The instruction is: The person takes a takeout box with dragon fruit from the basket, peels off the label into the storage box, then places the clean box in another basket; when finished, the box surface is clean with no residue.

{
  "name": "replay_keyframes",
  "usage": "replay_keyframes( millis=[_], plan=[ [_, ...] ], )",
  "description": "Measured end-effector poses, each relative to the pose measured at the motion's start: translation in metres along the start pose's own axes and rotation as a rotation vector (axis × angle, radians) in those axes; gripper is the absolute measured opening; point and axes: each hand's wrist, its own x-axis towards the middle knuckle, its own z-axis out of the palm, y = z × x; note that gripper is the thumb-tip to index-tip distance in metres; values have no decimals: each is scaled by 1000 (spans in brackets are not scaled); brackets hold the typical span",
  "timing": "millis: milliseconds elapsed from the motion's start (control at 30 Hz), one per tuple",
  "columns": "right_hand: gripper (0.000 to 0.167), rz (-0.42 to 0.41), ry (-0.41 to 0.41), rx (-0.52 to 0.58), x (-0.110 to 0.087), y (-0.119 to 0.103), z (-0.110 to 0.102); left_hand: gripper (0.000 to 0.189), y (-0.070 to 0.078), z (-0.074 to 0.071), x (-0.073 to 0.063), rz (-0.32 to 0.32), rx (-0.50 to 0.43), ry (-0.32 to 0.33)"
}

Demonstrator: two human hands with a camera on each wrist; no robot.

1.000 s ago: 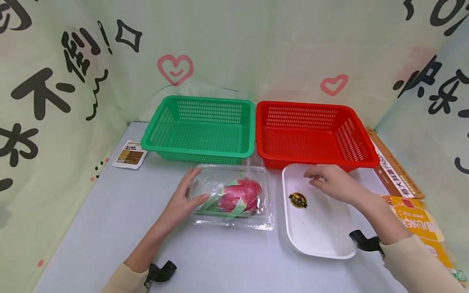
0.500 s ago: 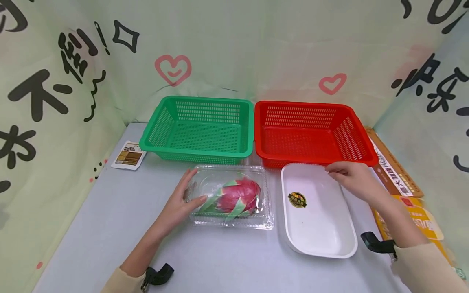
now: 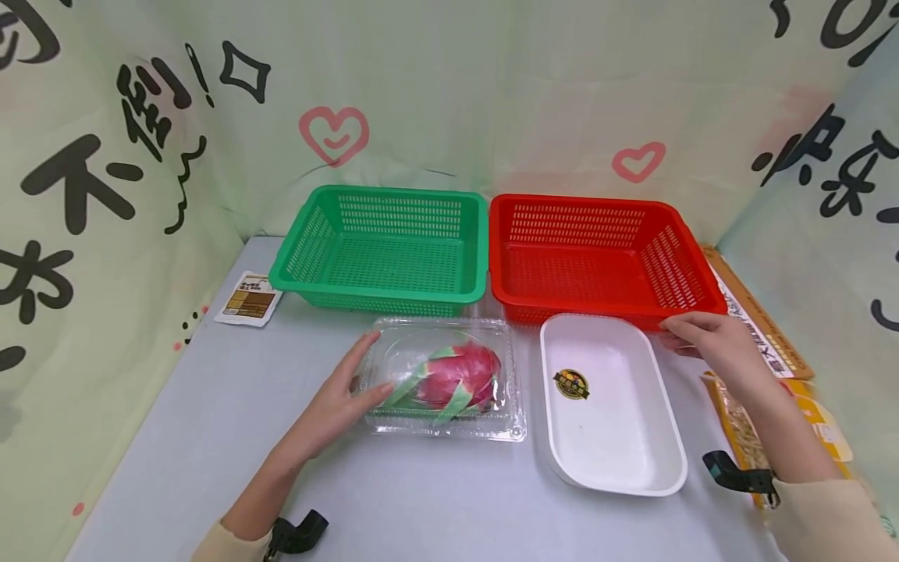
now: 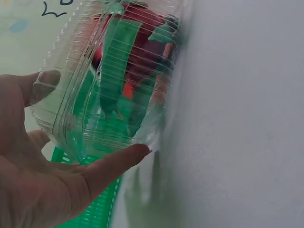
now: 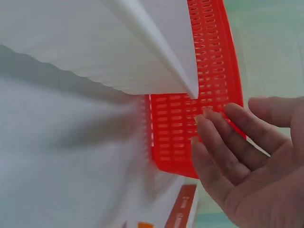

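Observation:
A pink dragon fruit [image 3: 463, 377] with green leaf tips lies inside a clear plastic clamshell box [image 3: 393, 343] in the head view. My left hand [image 3: 337, 402] is at the box's left end, thumb and fingers spread. In the left wrist view the fingers [image 4: 114, 166] lie along that end; whether they press on it, I cannot tell. To the right stands a white plastic tray [image 3: 625, 421] with a small black and gold sticker [image 3: 571, 384]. My right hand [image 3: 726, 351] hovers by the front right corner of the red basket [image 3: 576, 269], holding nothing, its fingers loosely bent.
A green basket [image 3: 400, 257] stands left of the red one at the back. A small white and brown packet [image 3: 249, 298] lies at the far left. On the right edge are a brown box [image 3: 779, 343] and a yellow food bag [image 3: 744, 421], partly behind the right arm.
My right hand has moved rightward from above the white tray, past its far right corner, to the red basket's corner. The left hand has drawn back slightly from the box; tray and box stay put.

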Motion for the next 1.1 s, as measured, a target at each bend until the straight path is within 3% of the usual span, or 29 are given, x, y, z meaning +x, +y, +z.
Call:
replay_keyframes(
  millis=[133,300,500,633,767,1100],
  plan=[
    [48,64,-19,214,1,9,-3,75,0,0,0,0,13,-37],
    [24,177,-107,648,3,14,-7,72,2,0,0,-31,-18,-52],
    [18,250,-181,1055,5,17,-5,72,1,0,-2,-87,-124,-47],
    [25,299,-198,1288,7,24,-2,73,0,1,-2,-117,-238,-67],
    [29,300,-185,1375,8,29,0,73,-1,1,-1,-113,-276,-67],
    [43,313,-154,1334,12,26,1,73,0,1,-1,-114,-324,-25]
  ],
)
